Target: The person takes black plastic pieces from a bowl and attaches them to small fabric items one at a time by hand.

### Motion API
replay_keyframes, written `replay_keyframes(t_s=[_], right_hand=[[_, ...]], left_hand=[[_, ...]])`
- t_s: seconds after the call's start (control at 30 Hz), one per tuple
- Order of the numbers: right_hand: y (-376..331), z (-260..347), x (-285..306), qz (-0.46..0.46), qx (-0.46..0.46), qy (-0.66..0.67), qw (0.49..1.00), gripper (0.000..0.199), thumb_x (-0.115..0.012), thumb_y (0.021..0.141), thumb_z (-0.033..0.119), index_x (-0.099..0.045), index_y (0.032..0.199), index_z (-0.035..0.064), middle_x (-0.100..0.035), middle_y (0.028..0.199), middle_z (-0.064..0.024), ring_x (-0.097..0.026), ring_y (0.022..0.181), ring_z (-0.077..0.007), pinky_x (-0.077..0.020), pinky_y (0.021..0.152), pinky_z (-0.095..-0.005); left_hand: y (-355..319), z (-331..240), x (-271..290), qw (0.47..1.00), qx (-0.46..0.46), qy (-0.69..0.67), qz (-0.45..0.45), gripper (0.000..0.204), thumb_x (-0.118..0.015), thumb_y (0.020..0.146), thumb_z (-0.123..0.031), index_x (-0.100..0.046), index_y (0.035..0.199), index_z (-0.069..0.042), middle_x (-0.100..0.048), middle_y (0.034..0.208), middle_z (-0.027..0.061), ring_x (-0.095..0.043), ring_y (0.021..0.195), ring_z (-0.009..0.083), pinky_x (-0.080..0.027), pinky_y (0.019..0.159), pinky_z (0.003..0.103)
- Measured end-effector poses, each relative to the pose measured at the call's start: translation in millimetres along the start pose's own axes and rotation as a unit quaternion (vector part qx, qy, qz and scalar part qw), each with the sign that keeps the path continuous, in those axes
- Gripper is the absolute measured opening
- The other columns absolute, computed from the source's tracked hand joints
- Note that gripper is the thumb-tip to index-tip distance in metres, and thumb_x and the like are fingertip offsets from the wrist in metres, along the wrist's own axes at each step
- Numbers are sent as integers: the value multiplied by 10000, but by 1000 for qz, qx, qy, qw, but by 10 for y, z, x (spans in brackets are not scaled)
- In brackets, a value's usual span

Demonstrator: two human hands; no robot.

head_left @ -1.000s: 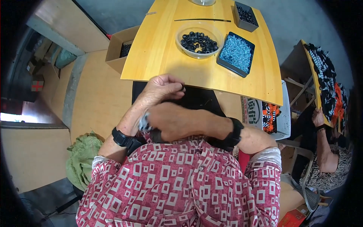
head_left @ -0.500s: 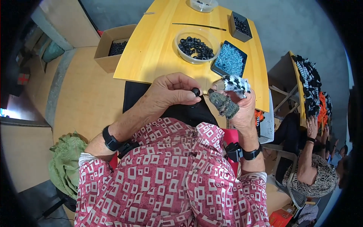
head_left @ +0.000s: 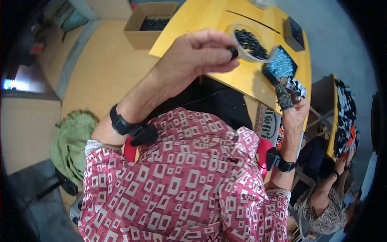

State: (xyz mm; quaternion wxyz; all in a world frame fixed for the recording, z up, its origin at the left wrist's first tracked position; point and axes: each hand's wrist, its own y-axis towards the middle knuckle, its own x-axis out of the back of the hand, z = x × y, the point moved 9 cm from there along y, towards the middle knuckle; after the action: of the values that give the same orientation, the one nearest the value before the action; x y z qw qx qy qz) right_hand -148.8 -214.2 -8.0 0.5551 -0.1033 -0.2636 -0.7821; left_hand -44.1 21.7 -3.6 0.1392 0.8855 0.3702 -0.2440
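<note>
At the worktop (head_left: 199, 24), the left hand (head_left: 193, 54) pinches a black bead (head_left: 232, 53), likely for control, the right hand (head_left: 295, 115) apart, its grip unclear.

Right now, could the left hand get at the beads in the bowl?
Probably yes: the left hand looks close, the bowl seems uncovered, and nothing visibly blocks the beads. But that hand holds a black bead, which might hinder.
</note>
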Motion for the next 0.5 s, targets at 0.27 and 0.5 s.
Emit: replay_keyframes(t_s=[0.27,0.5], right_hand=[[234,87,-593,58,166,-272,946,245,-657,719,-1,-651,963,7,-637,969,-188,-623,880,-357,-504,764,-375],[308,-68,-813,72,215,-342,912,238,-674,708,39,-635,943,30,-624,951,-173,-613,853,-357,-511,736,-416]], left_hand=[[-111,-247,349,998,-53,42,-10,226,-582,920,-115,-586,1118,-8,-643,1047,121,-660,944,183,-539,892,279],[-205,-405,521,996,-63,46,-51,275,-586,918,-145,-548,1167,-36,-634,1086,100,-646,951,140,-524,888,269]])
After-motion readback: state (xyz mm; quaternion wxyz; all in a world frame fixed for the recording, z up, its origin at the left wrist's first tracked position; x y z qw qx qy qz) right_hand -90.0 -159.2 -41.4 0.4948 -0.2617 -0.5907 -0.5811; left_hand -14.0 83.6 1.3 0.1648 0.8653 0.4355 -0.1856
